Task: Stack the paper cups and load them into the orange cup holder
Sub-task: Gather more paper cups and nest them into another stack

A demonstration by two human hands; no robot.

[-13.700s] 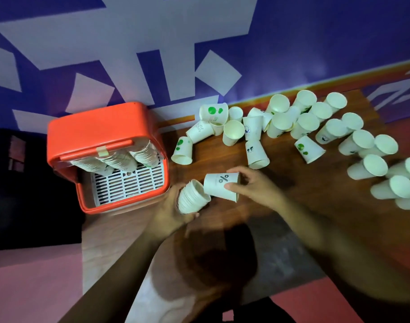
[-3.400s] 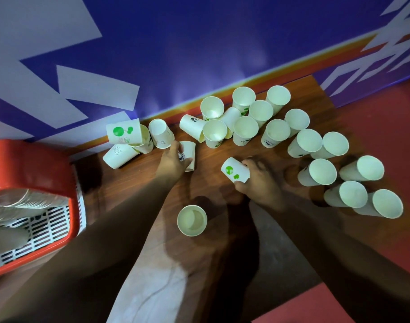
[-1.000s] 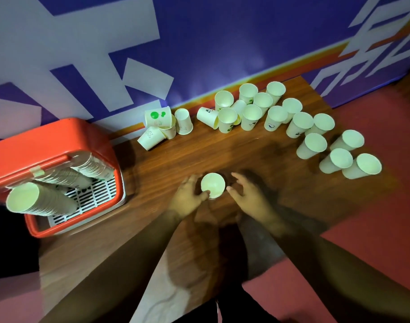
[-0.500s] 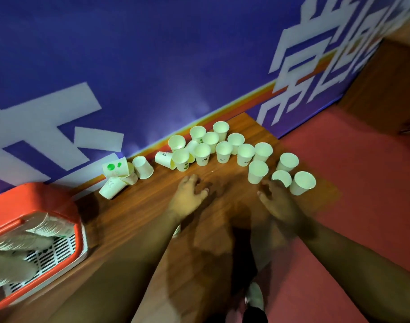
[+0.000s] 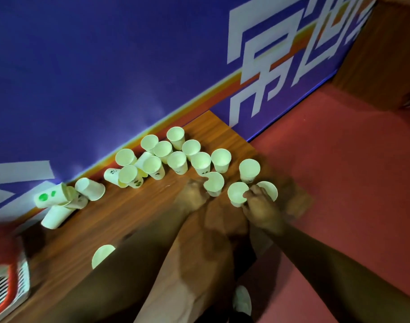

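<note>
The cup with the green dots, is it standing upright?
No, the cup with the green dots lies on its side near the wall.

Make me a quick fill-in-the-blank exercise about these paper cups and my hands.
1. The toppled paper cup at the far left bears ____ dots.
2. The lone cup standing apart on the wooden table is partly hidden by the ____ forearm.
3. The right hand pinches the ____ of an upright cup.
4. The cup holder at the lower left is ____.

Missing words: green; left; rim; orange.
</note>
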